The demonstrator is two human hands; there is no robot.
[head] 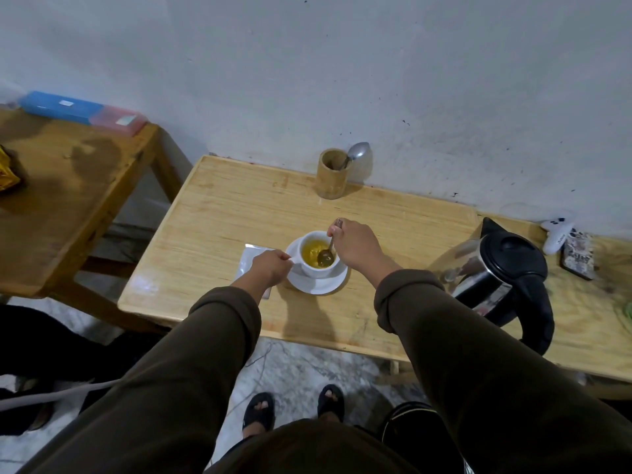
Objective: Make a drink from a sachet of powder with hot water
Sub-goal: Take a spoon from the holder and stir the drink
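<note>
Two tables fill the view, and the work sits on the lighter one [219,213] at centre. On the far left, a darker table [68,186] carries a blue and pink box [82,111] against the wall, well apart from the job and probably just stored there.

Moving right, a flat white sachet [249,260] lies on the lighter table just left of the saucer, partly under the left wrist; it looks emptied and set aside within reach. The left hand [270,268] comes next, fingers pinched together at the left side of the white cup [319,254], where the handle would be; the handle itself is hidden, so I judge the grip is there to steady the cup against the stirring. The cup stands upright on a white saucer [316,285], which would catch any drips, and holds a yellow liquid with a paler patch on top that may be undissolved powder.

Over the cup, the right hand [355,248] grips the top of a spoon [326,256] between thumb and curled fingers, the bowl dipped into the drink at the near-right of the cup. This looks like the stirring step, late in the task.

Farther back, a bamboo holder [331,174] with a spare spoon stands against the wall. To the right, the kettle [502,275] rests close by, lid shut, likely already poured from. A white controller [557,230] and a phone [578,253] lie beyond it.
</note>
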